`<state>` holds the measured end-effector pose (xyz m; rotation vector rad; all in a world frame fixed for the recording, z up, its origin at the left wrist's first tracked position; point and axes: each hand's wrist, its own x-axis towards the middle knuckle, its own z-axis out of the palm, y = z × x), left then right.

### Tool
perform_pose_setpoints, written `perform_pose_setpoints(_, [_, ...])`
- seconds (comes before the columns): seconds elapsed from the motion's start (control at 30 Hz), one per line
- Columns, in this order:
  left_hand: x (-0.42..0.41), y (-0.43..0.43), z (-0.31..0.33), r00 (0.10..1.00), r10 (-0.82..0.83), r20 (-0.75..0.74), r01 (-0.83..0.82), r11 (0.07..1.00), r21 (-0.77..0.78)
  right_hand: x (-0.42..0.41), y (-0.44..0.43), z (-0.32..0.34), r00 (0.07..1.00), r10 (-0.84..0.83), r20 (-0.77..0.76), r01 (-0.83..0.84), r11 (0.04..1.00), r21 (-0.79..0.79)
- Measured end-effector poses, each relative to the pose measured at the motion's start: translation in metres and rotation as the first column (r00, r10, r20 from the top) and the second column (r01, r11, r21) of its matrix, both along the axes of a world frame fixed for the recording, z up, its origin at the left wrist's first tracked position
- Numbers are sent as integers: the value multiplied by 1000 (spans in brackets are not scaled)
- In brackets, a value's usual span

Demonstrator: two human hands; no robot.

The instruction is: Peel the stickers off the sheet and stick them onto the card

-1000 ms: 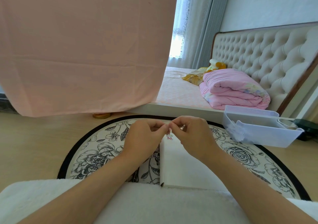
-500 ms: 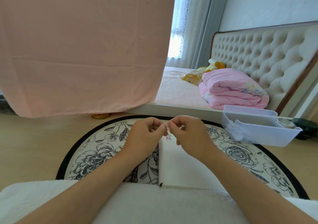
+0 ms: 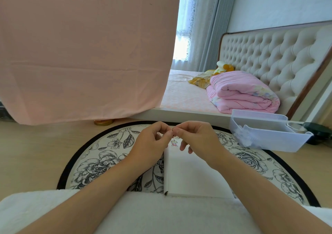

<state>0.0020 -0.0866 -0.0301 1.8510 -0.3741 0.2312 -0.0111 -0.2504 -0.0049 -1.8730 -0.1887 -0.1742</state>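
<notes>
Over floral rug (image 3: 100, 161), left hand (image 3: 152, 143) and right hand (image 3: 199, 138), tight fingertip grip on sticker (image 3: 173, 142).

The person's left forearm (image 3: 100, 185) and right forearm (image 3: 251, 185) were bare along their whole visible length. The left grip (image 3: 150, 143) and the right grip (image 3: 199, 140) were plain bare hands. Nearest the camera, a white plush cloth (image 3: 161, 214) with a soft, fuzzy nap covered the lap, with the forearms above it. Whether that cloth was a garment or a wrap could not be told.
</notes>
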Motion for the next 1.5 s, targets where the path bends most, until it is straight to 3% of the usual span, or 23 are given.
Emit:
perform_pose_setpoints(0.27, [-3,-2,5,1000,18,-15,-16,994,109,1,-18,6,996,-78,-44,79,997,22])
perform_pose_setpoints(0.47, [4,-24,22,997,-26,-72,38,984,176,1,-61,25,971,-240,4,239,968,71])
perform_pose_setpoints(0.6, [11,-53,28,995,-59,-79,74,976,203,2,-115,37,915,-387,112,394,918,-46])
perform_pose_setpoints(0.77, [17,-89,22,992,-91,-84,110,960,256,10,-174,37,819,-517,249,573,763,-299])
perform_pose_setpoints(0.9, [22,-105,18,990,-83,-117,110,962,252,16,-189,34,827,-484,287,554,609,-568])
perform_pose_setpoints(1.03, [24,-109,17,987,-75,-142,107,967,230,15,-181,37,840,-435,324,529,527,-665])
perform_pose_setpoints(1.13, [22,-108,20,985,-69,-159,97,980,176,5,-160,42,879,-325,349,477,623,-620])
perform_pose_setpoints(1.27, [15,-98,27,982,-53,-184,71,993,93,-8,-119,42,941,-105,321,287,752,-593])
perform_pose_setpoints(1.4, [9,-78,30,975,-50,-216,63,997,54,-8,-83,32,918,7,396,297,651,-699])
perform_pose_setpoints(1.5, [5,-59,32,972,-47,-230,55,998,27,-4,-62,25,867,34,496,362,642,-676])
